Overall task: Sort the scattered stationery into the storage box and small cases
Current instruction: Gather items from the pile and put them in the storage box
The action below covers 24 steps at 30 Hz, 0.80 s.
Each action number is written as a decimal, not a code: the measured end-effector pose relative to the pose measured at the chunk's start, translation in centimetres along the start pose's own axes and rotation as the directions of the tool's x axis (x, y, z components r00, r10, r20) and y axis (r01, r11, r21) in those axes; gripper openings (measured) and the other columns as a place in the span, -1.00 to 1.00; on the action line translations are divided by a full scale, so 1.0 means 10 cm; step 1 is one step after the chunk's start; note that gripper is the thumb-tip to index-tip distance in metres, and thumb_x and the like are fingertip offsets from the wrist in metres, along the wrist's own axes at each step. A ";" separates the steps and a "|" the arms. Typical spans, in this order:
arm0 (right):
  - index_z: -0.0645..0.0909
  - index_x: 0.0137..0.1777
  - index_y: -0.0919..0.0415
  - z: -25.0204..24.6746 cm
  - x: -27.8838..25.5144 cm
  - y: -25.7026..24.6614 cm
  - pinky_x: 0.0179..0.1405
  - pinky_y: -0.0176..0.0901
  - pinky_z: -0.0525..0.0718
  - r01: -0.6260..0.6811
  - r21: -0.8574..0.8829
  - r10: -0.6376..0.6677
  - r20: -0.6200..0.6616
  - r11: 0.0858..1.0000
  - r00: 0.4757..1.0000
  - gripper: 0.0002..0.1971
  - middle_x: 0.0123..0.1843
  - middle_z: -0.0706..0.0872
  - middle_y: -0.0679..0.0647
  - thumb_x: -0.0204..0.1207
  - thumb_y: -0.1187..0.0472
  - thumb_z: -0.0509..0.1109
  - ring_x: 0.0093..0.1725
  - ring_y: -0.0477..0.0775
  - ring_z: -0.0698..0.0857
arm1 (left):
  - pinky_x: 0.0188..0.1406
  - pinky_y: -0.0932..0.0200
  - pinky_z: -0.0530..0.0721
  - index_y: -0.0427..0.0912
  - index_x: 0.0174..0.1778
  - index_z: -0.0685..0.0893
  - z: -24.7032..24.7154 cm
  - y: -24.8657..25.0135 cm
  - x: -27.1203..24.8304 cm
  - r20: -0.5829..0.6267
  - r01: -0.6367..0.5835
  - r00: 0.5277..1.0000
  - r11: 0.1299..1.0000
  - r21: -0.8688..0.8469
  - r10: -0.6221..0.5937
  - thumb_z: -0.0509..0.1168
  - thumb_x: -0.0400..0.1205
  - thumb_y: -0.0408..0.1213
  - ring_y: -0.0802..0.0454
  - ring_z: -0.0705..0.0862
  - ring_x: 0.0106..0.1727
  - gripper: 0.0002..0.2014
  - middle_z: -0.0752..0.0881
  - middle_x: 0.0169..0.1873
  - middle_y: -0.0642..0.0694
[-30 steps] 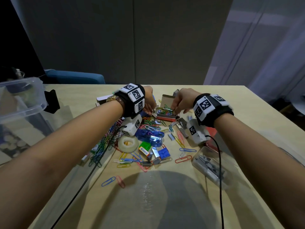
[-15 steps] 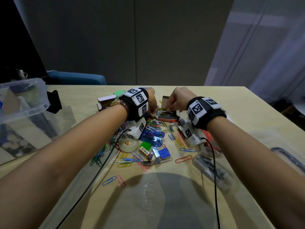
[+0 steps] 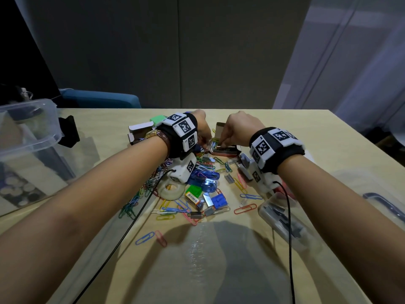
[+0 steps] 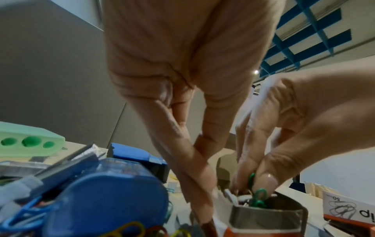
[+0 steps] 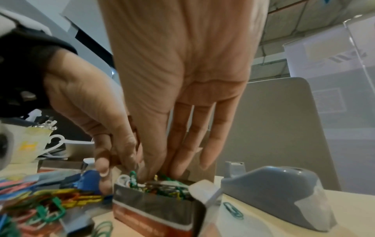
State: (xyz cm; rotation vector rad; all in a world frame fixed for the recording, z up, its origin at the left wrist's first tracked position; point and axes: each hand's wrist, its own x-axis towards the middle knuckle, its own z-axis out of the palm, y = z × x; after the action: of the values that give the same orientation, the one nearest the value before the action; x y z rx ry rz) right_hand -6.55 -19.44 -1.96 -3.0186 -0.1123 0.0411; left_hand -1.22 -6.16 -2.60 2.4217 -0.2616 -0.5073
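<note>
Right hand (image 3: 237, 128): fingers run straight down into the small cardboard clip box (image 3: 225, 150), tips pressing on the coloured paper clips (image 5: 162, 186) heaped inside; the grip is loose and extended, closed round nothing.
Left hand (image 3: 202, 130): thumb and fingertips pinch the near-left end flap of the same box, a narrow grip on thin card.
Clip box: a shallow rectangular carton, grey band above an orange-red base, open on top, with pale flaps standing at its corners; it sits on the bench at the far side of the pile, between the two hands.
Clips in box: glossy bent wire in green, white and yellow, packed up to the rim.
Loose clips (image 3: 151, 236): many still scattered over the pale wood-grain bench (image 3: 306, 132), nearer the person than the box.
Other stationery: a blue translucent stapler (image 3: 206, 182), a flat ring of clear tape (image 3: 171, 189), a grey moulded tape dispenser (image 5: 280, 190) just right of the box.
Containers: a clear plastic storage box (image 3: 28, 126) at the far left; a small clear case (image 3: 282, 218) of dark metal pieces by the right forearm.
Change: both hands sit farther from the person than a second ago, and the right fingers have gone from hovering at the box rim to pushing down into it.
</note>
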 end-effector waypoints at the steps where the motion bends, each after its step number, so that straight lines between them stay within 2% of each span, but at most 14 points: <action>1: 0.84 -0.10 -0.02 0.01 0.00 -0.02 -0.24 -0.20 0.51 0.004 -0.001 -0.004 0.000 1.000 1.000 -0.88 -0.13 0.80 -0.07 0.38 0.18 0.63 -0.05 0.05 0.72 | -0.03 -0.20 0.79 -0.47 -0.13 0.64 0.00 0.00 0.02 0.012 0.003 1.000 1.000 0.013 -0.003 0.54 0.40 -0.53 -0.19 0.83 -0.31 -0.77 0.79 -0.39 -0.32; 5: 0.84 -0.15 0.05 0.06 0.04 -0.07 -0.12 -0.12 0.66 0.010 0.005 -0.010 0.013 1.000 1.000 -0.88 -0.15 0.81 -0.03 0.35 0.25 0.65 -0.06 0.08 0.75 | 0.02 -0.23 0.77 -0.43 -0.20 0.76 0.02 -0.05 0.14 0.022 -0.004 1.000 0.999 0.046 0.003 0.64 0.23 -0.41 -0.24 0.83 -0.19 -0.70 0.81 -0.35 -0.30; 9: 0.86 -0.15 0.09 0.08 0.06 -0.04 -0.01 -0.11 0.71 -0.003 0.025 0.003 -0.008 1.000 1.000 -0.88 -0.15 0.83 0.01 0.32 0.27 0.66 -0.07 0.08 0.76 | 0.06 -0.16 0.78 -0.52 -0.04 0.72 0.01 -0.02 0.04 0.039 -0.013 0.999 1.000 -0.004 0.013 0.51 0.43 -0.54 -0.23 0.83 -0.16 -0.78 0.80 -0.24 -0.39; 11: 0.86 -0.15 0.12 0.10 0.07 0.00 -0.08 -0.18 0.65 -0.011 0.056 0.012 -0.010 0.998 1.000 -0.87 -0.17 0.83 0.02 0.30 0.25 0.68 -0.07 0.06 0.76 | 0.06 -0.15 0.77 -0.53 0.03 0.65 0.01 -0.02 0.05 0.056 -0.021 0.998 0.999 -0.046 0.024 0.43 0.50 -0.61 -0.22 0.81 -0.22 -0.79 0.78 -0.21 -0.44; 14: 0.86 -0.16 0.13 0.13 0.06 0.04 -0.19 -0.24 0.55 -0.016 0.105 0.019 -0.029 0.994 0.999 -0.83 -0.20 0.83 0.05 0.25 0.21 0.72 -0.12 0.06 0.77 | 0.05 -0.15 0.78 -0.50 -0.03 0.61 0.01 -0.03 0.05 0.053 -0.045 0.997 0.997 -0.065 0.048 0.41 0.51 -0.63 -0.15 0.78 -0.38 -0.84 0.76 -0.21 -0.46; 18: 0.86 -0.18 0.18 0.12 0.04 0.04 -0.19 -0.19 0.64 -0.006 0.127 0.010 -0.030 0.992 0.999 -0.79 -0.22 0.84 0.10 0.21 0.16 0.74 -0.15 0.08 0.77 | -0.27 0.03 0.82 -0.48 -0.19 0.65 -0.03 -0.09 -0.01 0.088 -0.074 0.993 0.993 -0.091 0.082 0.43 0.51 -0.60 -0.06 0.76 -0.51 -0.93 0.73 -0.31 -0.39; 21: 0.83 -0.20 0.23 0.08 0.02 0.05 -0.31 -0.21 0.58 0.004 0.119 -0.001 -0.030 0.993 1.000 -0.74 -0.26 0.80 0.09 0.27 0.05 0.70 -0.21 0.05 0.73 | -0.19 0.01 0.82 -0.41 -0.12 0.71 -0.15 -0.14 -0.13 0.170 -0.123 0.976 0.988 -0.093 0.137 0.46 0.55 -0.45 -0.15 0.79 -0.31 -0.91 0.75 -0.26 -0.32; 22: 0.83 -0.19 0.24 0.05 0.01 0.05 -0.28 -0.19 0.62 0.004 0.123 0.000 -0.032 0.992 0.999 -0.73 -0.26 0.79 0.11 0.29 0.03 0.68 -0.22 0.05 0.71 | -0.13 0.00 0.81 -0.37 -0.06 0.73 -0.20 -0.16 -0.18 0.205 -0.153 0.964 0.984 -0.087 0.168 0.47 0.55 -0.39 -0.16 0.80 -0.23 -0.87 0.76 -0.23 -0.28; 24: 0.84 -0.13 0.25 -0.01 0.00 0.06 -0.13 -0.14 0.69 0.012 0.140 -0.003 -0.070 0.990 0.998 -0.80 -0.20 0.82 0.14 0.36 0.12 0.65 -0.21 0.05 0.73 | -0.05 0.00 0.81 -0.30 0.05 0.76 -0.33 -0.22 -0.31 0.258 -0.213 0.938 0.972 -0.102 0.232 0.46 0.57 -0.31 -0.14 0.80 -0.13 -0.81 0.78 -0.16 -0.26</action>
State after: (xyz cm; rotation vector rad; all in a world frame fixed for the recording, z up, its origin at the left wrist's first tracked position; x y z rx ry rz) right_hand -6.51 -20.07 -1.91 -2.8749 -0.1094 -0.0554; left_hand -2.49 -1.65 -0.68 2.2139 -0.6162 -0.7277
